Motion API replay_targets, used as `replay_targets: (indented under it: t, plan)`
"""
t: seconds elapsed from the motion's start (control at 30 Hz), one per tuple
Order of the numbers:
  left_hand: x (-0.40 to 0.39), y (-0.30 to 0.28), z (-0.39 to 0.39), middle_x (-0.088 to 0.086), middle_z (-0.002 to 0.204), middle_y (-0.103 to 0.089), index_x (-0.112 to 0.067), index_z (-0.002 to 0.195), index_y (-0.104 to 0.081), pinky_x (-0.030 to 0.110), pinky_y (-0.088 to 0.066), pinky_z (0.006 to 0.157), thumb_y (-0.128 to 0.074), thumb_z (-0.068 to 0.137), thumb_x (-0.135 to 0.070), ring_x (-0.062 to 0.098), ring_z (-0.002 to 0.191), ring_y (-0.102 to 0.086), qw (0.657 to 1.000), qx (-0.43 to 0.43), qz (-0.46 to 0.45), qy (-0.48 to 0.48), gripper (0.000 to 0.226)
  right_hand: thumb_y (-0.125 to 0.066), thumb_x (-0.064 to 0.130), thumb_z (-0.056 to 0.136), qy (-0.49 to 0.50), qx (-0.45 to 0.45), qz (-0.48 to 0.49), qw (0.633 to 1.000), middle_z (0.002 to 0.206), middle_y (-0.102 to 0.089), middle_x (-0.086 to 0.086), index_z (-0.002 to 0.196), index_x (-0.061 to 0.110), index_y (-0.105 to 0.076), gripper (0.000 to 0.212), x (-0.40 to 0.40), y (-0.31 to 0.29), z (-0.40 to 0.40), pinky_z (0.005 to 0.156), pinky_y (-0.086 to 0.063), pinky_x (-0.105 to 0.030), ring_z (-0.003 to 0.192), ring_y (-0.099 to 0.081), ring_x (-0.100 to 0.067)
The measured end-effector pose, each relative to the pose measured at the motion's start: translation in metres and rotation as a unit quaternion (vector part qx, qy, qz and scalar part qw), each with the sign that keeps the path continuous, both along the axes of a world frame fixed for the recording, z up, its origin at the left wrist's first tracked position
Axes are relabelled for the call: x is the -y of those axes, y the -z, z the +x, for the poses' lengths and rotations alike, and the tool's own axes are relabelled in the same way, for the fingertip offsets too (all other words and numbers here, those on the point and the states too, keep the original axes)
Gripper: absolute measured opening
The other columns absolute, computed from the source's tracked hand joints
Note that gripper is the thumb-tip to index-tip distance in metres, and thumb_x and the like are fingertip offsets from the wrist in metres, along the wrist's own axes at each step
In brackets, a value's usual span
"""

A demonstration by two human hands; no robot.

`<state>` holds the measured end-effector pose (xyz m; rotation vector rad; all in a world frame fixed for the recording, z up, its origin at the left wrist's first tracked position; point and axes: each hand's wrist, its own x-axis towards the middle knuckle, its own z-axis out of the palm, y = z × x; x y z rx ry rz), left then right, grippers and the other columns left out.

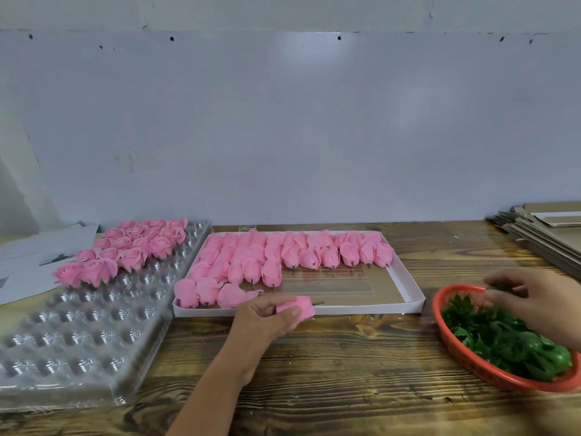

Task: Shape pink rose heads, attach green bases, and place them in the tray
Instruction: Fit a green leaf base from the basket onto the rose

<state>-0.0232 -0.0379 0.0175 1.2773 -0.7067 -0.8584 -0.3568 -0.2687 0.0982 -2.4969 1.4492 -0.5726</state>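
Note:
My left hand (267, 319) is closed around a pink rose head (298, 305) whose short stem points right, just in front of the white box (412, 297). That box holds several unshaped pink rose heads (251, 259). Over the red basket (465, 363) of green bases (496, 338), my right hand (534, 303) reaches in, fingers pinching among the leaves at the basket's far rim. On the left lies a clear plastic tray (81, 335) with finished pink roses (132, 250) filling its far rows.
Papers (28, 259) lie at the far left beside the tray. Flat cardboard sheets (547, 228) are stacked at the back right. A grey wall stands right behind the wooden table (345, 372).

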Motion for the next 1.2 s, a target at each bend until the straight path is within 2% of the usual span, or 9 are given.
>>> replay_targets:
  t: [0.13, 0.2, 0.27, 0.4, 0.5, 0.63, 0.73, 0.97, 1.2]
  plan:
    - [0.000, -0.001, 0.000, 0.001, 0.110, -0.077, -0.025, 0.103, -0.081, 0.028, -0.060, 0.085, -0.085, 0.067, -0.032, 0.020, 0.107, -0.072, 1.000, -0.002, 0.004, -0.001, 0.038, -0.077, 0.026, 0.084, -0.020, 0.064, -0.016, 0.998, 0.096, -0.071, 0.014, 0.109, 0.036, -0.070, 0.029, -0.010, -0.010, 0.009, 0.081, -0.055, -0.040, 0.088, -0.069, -0.014]
    - [-0.001, -0.001, 0.000, 0.001, 0.110, -0.077, -0.025, 0.103, -0.081, 0.027, -0.060, 0.084, -0.084, 0.068, -0.029, 0.019, 0.106, -0.072, 1.000, -0.007, 0.007, -0.003, 0.035, -0.076, 0.024, 0.084, -0.056, 0.131, 0.022, 0.990, 0.092, -0.073, 0.019, 0.104, 0.045, -0.067, 0.030, -0.023, -0.018, 0.020, 0.076, -0.057, -0.035, 0.081, -0.072, -0.010]
    - [-0.001, -0.002, -0.001, 0.001, 0.110, -0.077, -0.024, 0.103, -0.081, 0.026, -0.060, 0.084, -0.084, 0.070, -0.027, 0.020, 0.106, -0.072, 1.000, -0.012, 0.005, -0.003, 0.033, -0.075, 0.025, 0.085, -0.105, 0.240, 0.104, 0.960, 0.092, -0.076, 0.016, 0.104, 0.041, -0.070, 0.026, -0.041, -0.023, 0.038, 0.070, -0.057, -0.027, 0.082, -0.073, -0.004]
    - [-0.002, -0.004, -0.002, 0.005, 0.110, -0.077, -0.020, 0.103, -0.081, 0.024, -0.059, 0.081, -0.084, 0.072, -0.022, 0.022, 0.106, -0.073, 0.999, -0.032, -0.007, -0.003, 0.031, -0.069, 0.027, 0.079, -0.166, 0.411, 0.278, 0.852, 0.094, -0.077, 0.005, 0.110, 0.027, -0.072, 0.031, -0.070, -0.010, 0.092, 0.069, -0.056, -0.017, 0.086, -0.071, -0.005]
    - [-0.002, -0.005, -0.002, 0.007, 0.110, -0.077, -0.019, 0.103, -0.081, 0.023, -0.059, 0.080, -0.083, 0.074, -0.021, 0.022, 0.105, -0.073, 0.999, -0.048, -0.017, -0.001, 0.029, -0.068, 0.021, 0.083, -0.151, 0.450, 0.385, 0.791, 0.096, -0.076, 0.001, 0.110, 0.022, -0.073, 0.028, -0.078, 0.016, 0.131, 0.069, -0.053, -0.023, 0.083, -0.068, -0.010]
    - [-0.001, -0.006, -0.002, 0.011, 0.109, -0.077, -0.018, 0.100, -0.082, 0.021, -0.059, 0.077, -0.085, 0.068, -0.023, 0.024, 0.102, -0.074, 0.997, -0.067, -0.030, -0.010, 0.032, -0.066, 0.016, 0.076, -0.116, 0.518, 0.553, 0.642, 0.093, -0.076, -0.008, 0.106, 0.007, -0.070, 0.032, -0.085, 0.049, 0.169, 0.057, -0.057, -0.020, 0.073, -0.071, -0.015]
    - [0.000, -0.005, -0.002, 0.010, 0.108, -0.077, -0.018, 0.099, -0.082, 0.021, -0.058, 0.077, -0.086, 0.066, -0.025, 0.024, 0.102, -0.074, 0.997, -0.067, -0.034, -0.011, 0.034, -0.065, 0.014, 0.075, -0.097, 0.537, 0.608, 0.577, 0.098, -0.076, -0.015, 0.105, 0.003, -0.067, 0.032, -0.086, 0.067, 0.177, 0.055, -0.059, -0.023, 0.074, -0.074, -0.020]
    - [0.002, -0.005, -0.003, 0.010, 0.107, -0.078, -0.019, 0.098, -0.082, 0.022, -0.059, 0.078, -0.086, 0.064, -0.026, 0.022, 0.102, -0.074, 0.998, -0.057, -0.037, -0.012, 0.035, -0.065, 0.011, 0.081, -0.123, 0.533, 0.625, 0.557, 0.110, -0.073, -0.021, 0.119, 0.000, -0.066, 0.040, -0.085, 0.086, 0.178, 0.065, -0.061, -0.027, 0.088, -0.075, -0.023]
    - [0.005, -0.002, -0.005, 0.006, 0.105, -0.078, -0.015, 0.104, -0.080, 0.023, -0.059, 0.080, -0.080, 0.082, -0.009, 0.021, 0.103, -0.074, 1.000, -0.010, -0.019, -0.017, 0.023, -0.068, 0.009, 0.080, -0.152, 0.531, 0.590, 0.589, 0.115, -0.072, -0.020, 0.119, 0.002, -0.068, 0.040, -0.093, 0.086, 0.181, 0.073, -0.061, -0.026, 0.091, -0.073, -0.020]
